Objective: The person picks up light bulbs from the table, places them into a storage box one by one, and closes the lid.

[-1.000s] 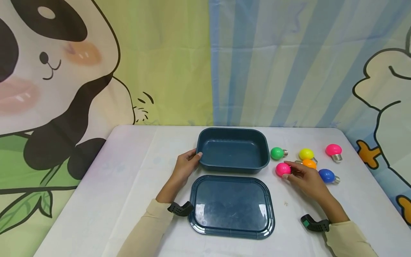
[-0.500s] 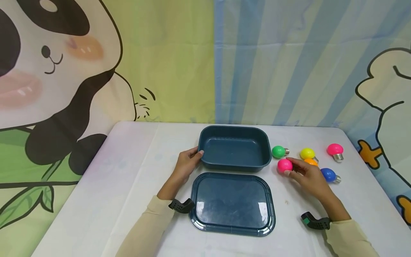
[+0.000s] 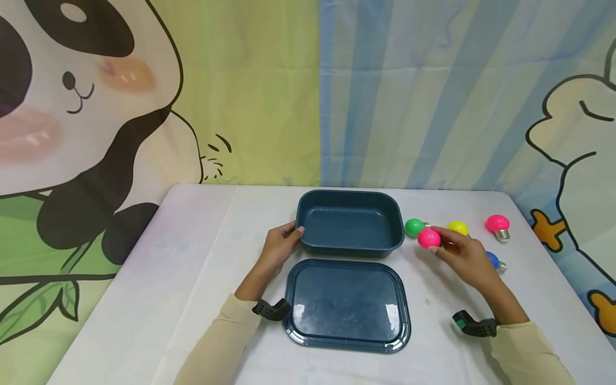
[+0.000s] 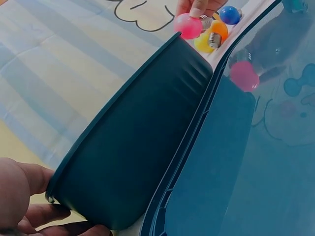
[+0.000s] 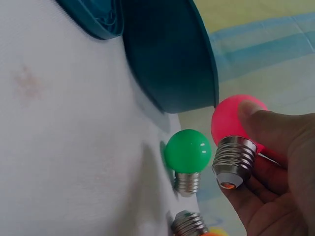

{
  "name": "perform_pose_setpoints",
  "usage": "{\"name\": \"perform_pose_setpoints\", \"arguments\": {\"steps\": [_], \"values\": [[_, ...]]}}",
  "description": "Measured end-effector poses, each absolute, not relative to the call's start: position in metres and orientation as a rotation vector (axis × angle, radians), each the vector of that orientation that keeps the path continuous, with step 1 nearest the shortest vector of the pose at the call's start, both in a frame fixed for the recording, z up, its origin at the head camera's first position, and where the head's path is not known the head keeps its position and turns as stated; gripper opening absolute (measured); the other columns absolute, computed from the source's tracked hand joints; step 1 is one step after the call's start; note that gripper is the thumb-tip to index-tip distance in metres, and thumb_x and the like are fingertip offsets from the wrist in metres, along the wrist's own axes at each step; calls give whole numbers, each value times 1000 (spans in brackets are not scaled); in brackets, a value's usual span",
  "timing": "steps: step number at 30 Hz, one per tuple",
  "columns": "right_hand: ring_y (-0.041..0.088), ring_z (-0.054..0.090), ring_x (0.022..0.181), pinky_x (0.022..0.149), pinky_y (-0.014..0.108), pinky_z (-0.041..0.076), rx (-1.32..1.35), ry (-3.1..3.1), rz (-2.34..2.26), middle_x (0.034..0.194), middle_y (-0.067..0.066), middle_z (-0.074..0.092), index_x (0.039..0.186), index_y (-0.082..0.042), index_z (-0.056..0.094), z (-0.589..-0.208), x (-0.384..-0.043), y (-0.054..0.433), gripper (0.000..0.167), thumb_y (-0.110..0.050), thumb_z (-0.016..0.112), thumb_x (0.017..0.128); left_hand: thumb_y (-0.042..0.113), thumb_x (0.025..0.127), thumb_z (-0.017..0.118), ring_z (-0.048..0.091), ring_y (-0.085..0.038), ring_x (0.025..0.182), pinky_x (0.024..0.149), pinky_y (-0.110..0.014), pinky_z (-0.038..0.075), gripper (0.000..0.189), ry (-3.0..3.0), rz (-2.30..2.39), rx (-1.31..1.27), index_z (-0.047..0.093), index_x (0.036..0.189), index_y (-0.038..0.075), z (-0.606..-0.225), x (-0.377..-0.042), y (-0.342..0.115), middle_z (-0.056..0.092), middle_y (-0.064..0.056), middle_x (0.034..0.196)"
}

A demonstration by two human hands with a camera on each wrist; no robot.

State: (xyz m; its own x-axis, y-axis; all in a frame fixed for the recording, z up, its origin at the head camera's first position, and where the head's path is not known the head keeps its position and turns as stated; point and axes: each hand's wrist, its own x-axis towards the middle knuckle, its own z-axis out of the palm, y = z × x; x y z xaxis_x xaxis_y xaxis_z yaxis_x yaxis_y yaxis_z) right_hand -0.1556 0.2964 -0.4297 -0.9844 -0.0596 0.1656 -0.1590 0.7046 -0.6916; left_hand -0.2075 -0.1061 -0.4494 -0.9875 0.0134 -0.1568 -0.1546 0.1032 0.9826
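Right hand (image 3: 464,258) is clamped on a pink bulb (image 3: 429,238), pinched by thumb and fingers. Bulb is held above the table (image 3: 216,240), right of the box (image 3: 350,222), near the green bulb (image 3: 414,228). Box's left rim is gripped by the left hand (image 3: 278,247). Lid (image 3: 347,305) is laid flat on the near side of the box.

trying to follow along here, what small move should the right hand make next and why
Probably carry the held pink bulb left, over the open box. The right hand already pinches it up off the table, just right of the box, whose inside looks bare, while the left hand holds the box's left side.
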Motion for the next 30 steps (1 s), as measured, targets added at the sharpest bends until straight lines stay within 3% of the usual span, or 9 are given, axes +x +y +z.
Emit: {"name": "perform_pose_setpoints", "arguments": {"steps": [5,14,30], "values": [[44,56,112,76,12,48,207,-2734,1184,128,27,55,137,1,53,-422,-160,291,52,-10,70,90,20,97,62,55,-24,122,94,-32,47,48,2246,2012,-148,52,137,-4,-450,-208,-107,56,-17,135],[45,57,112,73,8,46,259,-2700,1219,130,26,55,138,0,53,-404,-172,279,53,-16,70,91,21,97,62,55,-24,122,95,-32,47,49,2265,1989,-149,50,138,-4,-448,-206,-106,56,-16,135],[44,57,112,76,7,45,384,-2696,1280,130,26,56,137,2,53,-385,-185,264,50,-12,68,92,23,97,61,54,-23,122,95,-32,47,50,2305,1980,-112,51,138,-3,-451,-205,-106,56,-16,135]]}}
